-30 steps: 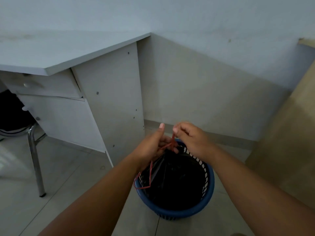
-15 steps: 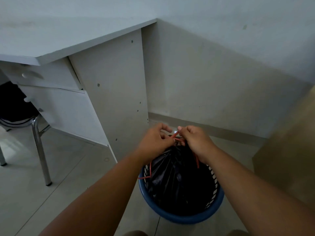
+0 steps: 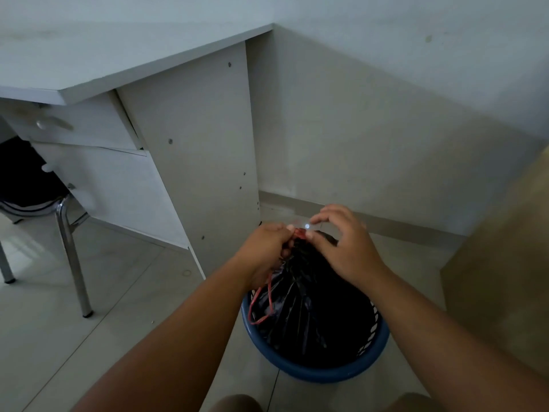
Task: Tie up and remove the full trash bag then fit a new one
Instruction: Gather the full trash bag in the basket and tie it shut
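Over on the left there's a white laminate desk [image 3: 190, 162] with a chrome chair leg [image 3: 72, 257] next to it. The left hand [image 3: 267, 251] is curled into a fist around the thin red drawstring [image 3: 269, 295], whose slack loop hangs down over the near-left rim. The gathered neck of the black plastic trash bag [image 3: 312, 304] sits right between both hands, pointing straight up, with the bag's body still down in the round blue plastic basket [image 3: 320, 373]. The right hand [image 3: 344, 248] is half open, thumb and forefinger pinching at the red knot, other fingers spread. Both are equally close, so I'd guess the knot gets cinched next.
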Tool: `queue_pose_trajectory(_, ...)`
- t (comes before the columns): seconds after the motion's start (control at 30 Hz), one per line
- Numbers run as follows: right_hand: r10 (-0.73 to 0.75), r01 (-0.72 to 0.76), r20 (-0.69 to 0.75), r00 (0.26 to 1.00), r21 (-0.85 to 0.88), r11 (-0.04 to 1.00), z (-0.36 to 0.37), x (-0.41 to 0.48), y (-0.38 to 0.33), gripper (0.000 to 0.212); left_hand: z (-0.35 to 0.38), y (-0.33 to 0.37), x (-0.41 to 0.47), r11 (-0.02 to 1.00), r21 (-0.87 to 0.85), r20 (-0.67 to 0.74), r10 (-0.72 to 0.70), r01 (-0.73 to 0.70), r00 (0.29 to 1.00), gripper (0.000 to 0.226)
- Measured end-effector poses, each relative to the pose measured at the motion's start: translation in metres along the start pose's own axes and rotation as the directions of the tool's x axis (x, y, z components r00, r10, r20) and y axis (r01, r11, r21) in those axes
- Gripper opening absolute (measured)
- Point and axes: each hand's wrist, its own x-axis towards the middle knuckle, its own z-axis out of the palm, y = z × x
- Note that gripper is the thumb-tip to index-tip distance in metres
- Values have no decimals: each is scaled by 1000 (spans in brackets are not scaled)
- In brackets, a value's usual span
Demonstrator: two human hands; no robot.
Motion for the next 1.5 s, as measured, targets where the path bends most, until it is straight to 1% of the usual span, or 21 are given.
queue_pose_trajectory(0.07, -49, 49, 7, 999, -31, 998, 1, -7, 2, 29, 0, 1, 1, 995, -99, 43, -4, 9, 999, 27)
queue_pose_trajectory(0.17, 4, -3, -14, 1000, 45, 999, 2, -9, 2, 32, 4, 3, -1, 990, -138, 76, 5, 5, 997, 23)
queue_pose_trajectory(0.23, -4, 7, -32, 999, 85, 996, 4, -8, 1, 25, 7, 7, -5, 986, -165, 87, 16, -1, 996, 22)
queue_pose_trajectory(0.3, 18, -13, -31, 999, 140, 990, 2, -7, 1, 9, 7, 11, -8, 985, -168, 87, 43, -28, 995, 22)
queue_pose_trajectory(0.37, 125, -129, 30, 992, 275, 953, -6, -7, -5, 6, 5, 12, -7, 989, -113, 92, 108, -97, 990, 20)
queue_pose_trajectory(0.47, 285, -335, 177, 942, 541, 772, -15, -1, -16, 17, 0, 11, 0, 967, 109, 94, 219, -228, 971, 18)
queue_pose_trajectory(0.53, 333, -393, 220, 917, 638, 662, -18, 5, -19, 24, 1, 13, 1, 951, 168, 86, 247, -258, 965, 20)
queue_pose_trajectory(0.6, 401, -444, 252, 881, 733, 515, -18, 10, -20, 26, 1, 14, 3, 929, 223, 72, 286, -295, 956, 25)
queue_pose_trajectory(0.7, 449, -419, 267, 853, 862, 285, -20, 15, -20, 36, 0, 10, 3, 912, 241, 43, 331, -332, 943, 26)
queue_pose_trajectory(0.8, 441, -343, 306, 843, 939, 4, -18, 17, -18, 39, -3, 1, 6, 908, 231, 23, 355, -350, 935, 26)
queue_pose_trajectory(0.87, 500, -309, 303, 811, 948, -74, -15, 17, -12, 38, -10, -8, 10, 889, 291, 14, 366, -354, 931, 27)
queue_pose_trajectory(0.9, 551, -299, 282, 785, 952, -62, -14, 16, -5, 38, -15, -15, 13, 876, 342, 1, 361, -339, 933, 28)
queue_pose_trajectory(0.93, 607, -306, 242, 757, 952, 2, -14, 15, 2, 37, -22, -24, 17, 865, 392, -14, 345, -312, 938, 28)
queue_pose_trajectory(1.0, 665, -385, 142, 733, 893, 233, -11, 8, 17, 36, -36, -45, 23, 843, 479, -22, 290, -245, 957, 27)
queue_pose_trajectory(1.07, 638, -463, 71, 767, 749, 474, -3, 0, 28, 35, -39, -63, 26, 796, 572, -4, 244, -198, 970, 26)
queue_pose_trajectory(1.13, 554, -490, 35, 832, 515, 703, 8, -9, 36, 29, -35, -73, 29, 765, 619, -30, 253, -180, 967, 26)
queue_pose_trajectory(1.2, 462, -456, 35, 886, 250, 854, 12, -15, 39, 30, -29, -77, 31, 767, 617, -80, 288, -180, 954, 27)
queue_pose_trajectory(1.27, 413, -417, 62, 909, 80, 905, 10, -18, 42, 30, -24, -78, 33, 782, 588, -93, 322, -209, 942, 28)
queue_pose_trajectory(1.37, 342, -342, 77, 936, -11, 940, 9, -22, 42, 15, -11, -75, 31, 742, 595, -27, 404, -309, 915, 29)
queue_pose_trajectory(1.4, 307, -305, 72, 949, -39, 951, 10, -24, 42, 18, -6, -73, 31, 747, 572, -13, 421, -338, 907, 28)
queue_pose_trajectory(1.5, 147, -105, 148, 978, -262, 959, 14, -34, 45, 63, 6, -68, 32, 822, 419, 19, 416, -385, 909, 21)
